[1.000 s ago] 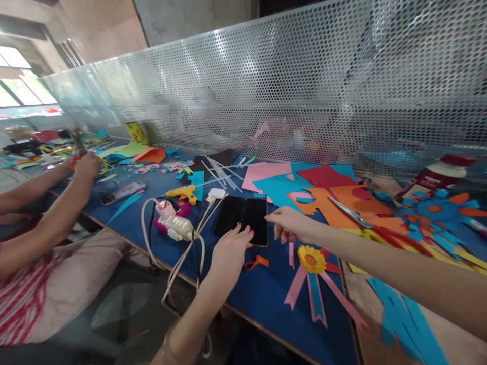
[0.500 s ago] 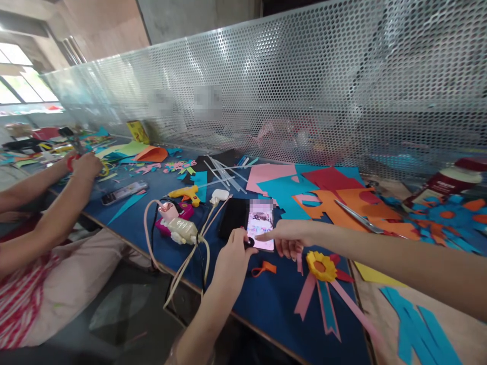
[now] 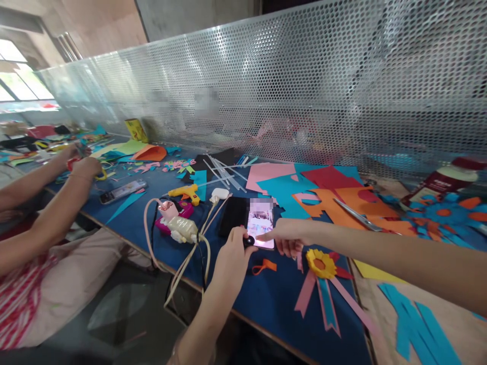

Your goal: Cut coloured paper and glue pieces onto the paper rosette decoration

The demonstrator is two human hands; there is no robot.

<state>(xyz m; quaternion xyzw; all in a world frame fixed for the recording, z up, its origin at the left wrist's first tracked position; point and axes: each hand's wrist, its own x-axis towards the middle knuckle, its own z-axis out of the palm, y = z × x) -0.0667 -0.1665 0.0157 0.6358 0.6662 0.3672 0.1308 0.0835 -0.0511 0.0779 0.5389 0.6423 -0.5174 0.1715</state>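
Note:
A lit phone [image 3: 261, 221] lies on the blue table beside a black case or wallet [image 3: 233, 216]. My left hand [image 3: 236, 251] is closed around a small round black object [image 3: 249, 241] at the phone's lower left corner. On the phone's lower screen rests the index finger of my right hand [image 3: 288, 236], whose other fingers are curled with nothing visible in them. Just below my hands is a small orange paper loop [image 3: 265, 266]. A yellow paper flower [image 3: 321, 263] with pink and blue ribbon tails lies to the right, under my right forearm.
Scissors [image 3: 357, 215] lie on orange paper [image 3: 380, 208] behind my right forearm. A yellow glue gun [image 3: 184, 192], plugs and cables [image 3: 207, 253] are to the left. Farther left, a person's hands [image 3: 85, 167] hold scissors. A perforated metal screen [image 3: 243, 91] stands behind the table.
The other person's hands have shifted slightly at the far left. The picture on the phone's screen looks slightly different. My own hands have hardly moved.

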